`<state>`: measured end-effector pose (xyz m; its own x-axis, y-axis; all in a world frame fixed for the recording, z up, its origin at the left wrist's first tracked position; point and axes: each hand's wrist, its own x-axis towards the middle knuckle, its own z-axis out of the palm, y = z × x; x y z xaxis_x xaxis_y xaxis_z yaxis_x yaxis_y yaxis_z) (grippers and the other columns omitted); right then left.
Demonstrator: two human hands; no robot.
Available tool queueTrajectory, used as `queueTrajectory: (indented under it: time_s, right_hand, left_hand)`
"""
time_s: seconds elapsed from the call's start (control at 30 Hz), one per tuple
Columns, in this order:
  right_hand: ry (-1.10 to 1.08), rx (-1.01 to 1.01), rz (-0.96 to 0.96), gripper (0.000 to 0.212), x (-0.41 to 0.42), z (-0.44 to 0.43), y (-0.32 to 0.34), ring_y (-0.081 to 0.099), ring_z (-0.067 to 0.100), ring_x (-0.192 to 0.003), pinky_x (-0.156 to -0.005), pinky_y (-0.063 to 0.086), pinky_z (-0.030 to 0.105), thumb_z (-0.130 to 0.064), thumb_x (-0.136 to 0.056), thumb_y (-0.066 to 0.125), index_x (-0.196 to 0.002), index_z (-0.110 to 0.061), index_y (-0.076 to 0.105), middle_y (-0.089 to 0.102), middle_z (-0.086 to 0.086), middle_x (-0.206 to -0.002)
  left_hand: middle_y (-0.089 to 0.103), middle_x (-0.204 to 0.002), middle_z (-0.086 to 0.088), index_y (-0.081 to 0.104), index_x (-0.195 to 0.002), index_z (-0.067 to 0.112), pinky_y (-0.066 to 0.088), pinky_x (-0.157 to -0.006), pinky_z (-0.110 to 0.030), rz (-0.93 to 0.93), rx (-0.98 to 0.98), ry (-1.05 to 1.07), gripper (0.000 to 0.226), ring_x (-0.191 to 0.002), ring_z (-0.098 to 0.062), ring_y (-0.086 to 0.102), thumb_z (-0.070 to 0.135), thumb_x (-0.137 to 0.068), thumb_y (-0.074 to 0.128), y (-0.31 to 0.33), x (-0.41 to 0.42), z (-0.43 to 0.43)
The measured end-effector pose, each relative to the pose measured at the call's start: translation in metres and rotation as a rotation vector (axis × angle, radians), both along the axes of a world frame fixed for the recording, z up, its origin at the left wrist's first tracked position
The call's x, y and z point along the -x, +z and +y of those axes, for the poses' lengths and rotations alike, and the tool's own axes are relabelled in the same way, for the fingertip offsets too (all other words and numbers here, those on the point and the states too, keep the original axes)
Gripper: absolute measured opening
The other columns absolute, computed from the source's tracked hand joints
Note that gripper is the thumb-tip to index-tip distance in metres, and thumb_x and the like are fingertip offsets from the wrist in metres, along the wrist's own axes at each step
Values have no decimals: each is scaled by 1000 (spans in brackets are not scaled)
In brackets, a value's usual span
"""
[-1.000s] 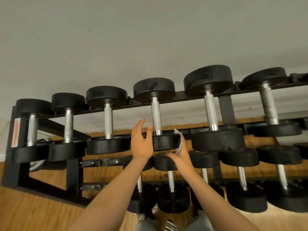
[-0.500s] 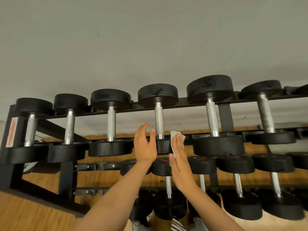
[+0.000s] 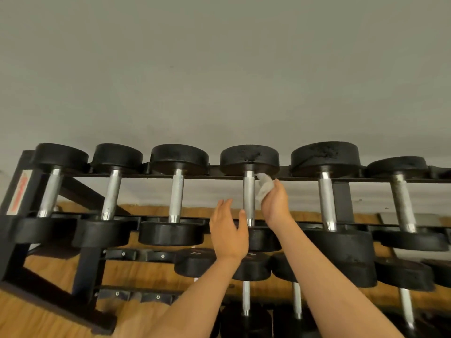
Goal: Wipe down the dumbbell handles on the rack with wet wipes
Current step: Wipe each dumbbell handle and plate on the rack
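Near weight of the dumbbell [image 3: 249, 159] half hidden behind left hand [image 3: 228, 230], open with fingers straight. Raised right hand [image 3: 275, 203] gripping wet wipe [image 3: 264, 187] just beside the handle [image 3: 249, 198].

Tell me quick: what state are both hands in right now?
Left hand: open, fingers straight, holding nothing.
Right hand: closed on the wet wipe, right beside a top-row dumbbell handle.
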<state>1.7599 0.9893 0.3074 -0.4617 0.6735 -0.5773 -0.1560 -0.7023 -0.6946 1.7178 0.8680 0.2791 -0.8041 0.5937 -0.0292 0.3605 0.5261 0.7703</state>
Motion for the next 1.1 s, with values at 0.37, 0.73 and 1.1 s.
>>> queueTrajectory:
  time_s: [0.37,0.73,1.1]
  right_hand:
    - [252,-411,-320,45,28,7,-21,56,26,-112,-95,50,40,-15,-100,51,-144,-17,41,54,8,-128]
    - [75,-348,-280,21,35,11,-15,57,14,-73,-63,48,23,-32,-100,52,-88,-18,62,61,1,-79]
    - [48,-292,-301,25,36,15,-20,58,17,-76,-68,50,28,-34,-98,54,-90,-13,64,62,4,-84]
  left_hand:
    - [55,-123,14,56,-126,28,41,-104,-28,-18,-85,17,42,-119,-4,48,48,-91,42,-3,3,1]
    - [59,-116,14,57,-118,29,33,-92,-14,-65,-64,27,31,-111,-2,50,45,-92,48,-3,3,0]
    - [58,-112,17,57,-116,31,34,-91,-16,-89,-72,17,28,-110,-2,49,44,-92,49,-1,2,0]
